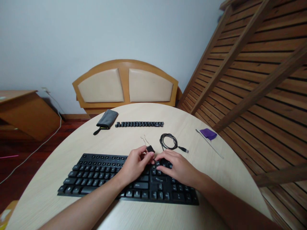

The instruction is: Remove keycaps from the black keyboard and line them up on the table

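My left hand [136, 163] is closed around the black handle of a wire keycap puller [150, 149], whose two thin wire prongs point up and away from me. Beneath both hands lies a black keyboard [96, 174], and the upper row at its left shows spots without keycaps. My right hand [177, 166] rests over the keyboard's right part, its thumb and index finger spread apart near the keys right of the middle. The right index fingertip is close to the left fingertips. My hands hide part of the upper key rows.
Removed keycaps [140, 124] stand lined up at the back of the round table [134, 143]. A grey pouch [107, 119] lies to their left. Behind the keyboard is a coiled USB cable [177, 142]. A purple cloth [208, 134] and a thin metal rod [211, 145] lie at right.
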The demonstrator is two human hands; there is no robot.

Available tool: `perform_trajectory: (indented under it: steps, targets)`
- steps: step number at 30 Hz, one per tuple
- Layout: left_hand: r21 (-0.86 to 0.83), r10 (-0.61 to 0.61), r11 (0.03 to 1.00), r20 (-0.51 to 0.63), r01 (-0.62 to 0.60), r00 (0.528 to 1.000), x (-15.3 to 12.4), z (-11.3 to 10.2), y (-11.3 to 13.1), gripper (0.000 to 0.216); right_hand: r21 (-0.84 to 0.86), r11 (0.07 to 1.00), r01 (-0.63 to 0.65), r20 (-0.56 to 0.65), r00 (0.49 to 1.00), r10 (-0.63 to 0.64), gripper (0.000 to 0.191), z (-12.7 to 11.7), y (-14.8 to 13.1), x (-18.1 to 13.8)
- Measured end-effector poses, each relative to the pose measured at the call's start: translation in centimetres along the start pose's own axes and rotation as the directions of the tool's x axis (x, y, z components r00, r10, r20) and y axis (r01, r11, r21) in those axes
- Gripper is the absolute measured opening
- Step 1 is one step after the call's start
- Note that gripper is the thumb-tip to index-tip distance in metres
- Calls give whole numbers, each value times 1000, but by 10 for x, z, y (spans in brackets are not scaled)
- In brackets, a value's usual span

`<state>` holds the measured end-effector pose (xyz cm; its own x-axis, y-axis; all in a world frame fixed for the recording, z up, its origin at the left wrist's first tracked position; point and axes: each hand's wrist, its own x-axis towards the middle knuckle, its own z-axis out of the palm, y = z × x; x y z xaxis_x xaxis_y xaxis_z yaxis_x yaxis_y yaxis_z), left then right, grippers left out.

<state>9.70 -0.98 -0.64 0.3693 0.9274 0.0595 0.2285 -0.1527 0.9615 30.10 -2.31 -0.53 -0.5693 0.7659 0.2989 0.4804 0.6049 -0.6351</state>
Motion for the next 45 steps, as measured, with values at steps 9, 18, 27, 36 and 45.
perform_trajectory:
  steps: [9,18,27,36,45]
  targets:
    - [127,47,991,-40,-41,998,-2,0,-1,30,94,995,39,-17,999,-38,14,-3,-2,3]
    - [237,94,968,-37,-83,995,0,1,-3,26,93,967,-239,-324,911,256,22,-22,32,24]
    - [279,94,956,-20,-85,995,-1,1,-3,29,-194,814,-548,-466,782,415,19,-51,106,76]
    - [261,76,963,-26,-67,997,-1,1,-3,29,-217,796,-565,-475,774,419,21,-32,125,81]
    - [245,70,968,-24,-62,997,-1,1,-5,28,-258,809,-529,-452,806,382,24,-31,127,84]
